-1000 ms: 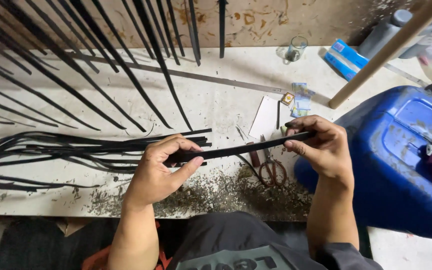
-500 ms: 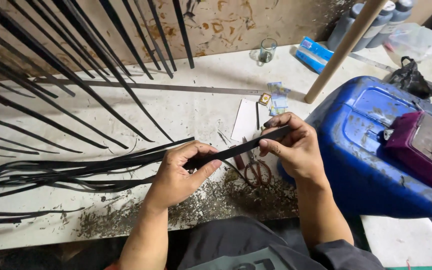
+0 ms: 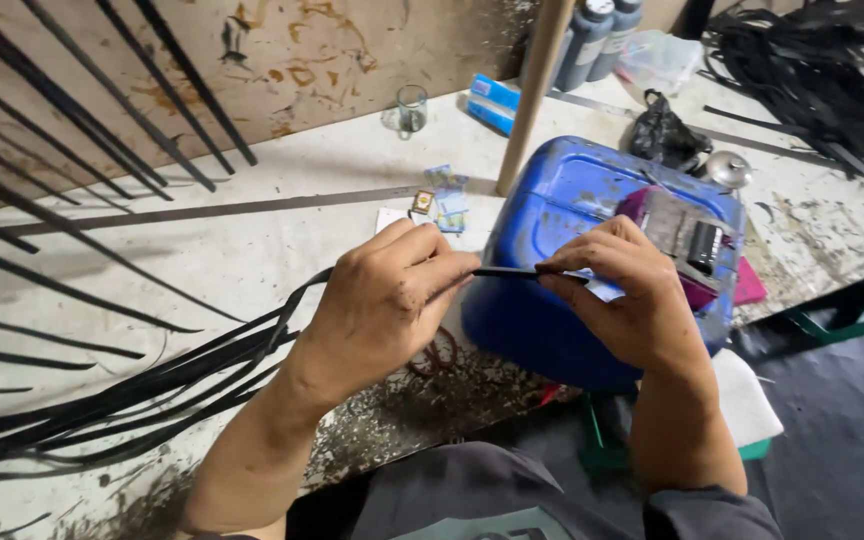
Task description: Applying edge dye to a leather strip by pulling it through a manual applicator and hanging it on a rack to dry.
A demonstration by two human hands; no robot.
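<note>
— Rough old bench, this one, pale top all scuffed and stained, a plywood wall behind it with black rods leaning up. Shavings and grit along the near edge.

— What's being worked on?

— A thin black strip. The left hand and the right hand have it pinched between them, just above the blue jerrycan. Both sets of fingers are clamped on it, thumb against forefinger, with only a short length showing in the gap.

— So which stage is that, would you say?

— Looks to me like checking or trimming the end of one piece. The rest of it trails back to the left and seems to join the bundle lying across the bench, though I can't see the join behind the left hand.

— And to carry on?

— I'd judge a firm, even grip is needed, and tension kept on it, since it's narrow and would slip or twist easily.

— How does it look up close?

— Flat, dark, matt, slim as a ribbon, held straight and level. Whether it's rubber or plastic I can't tell.
</note>
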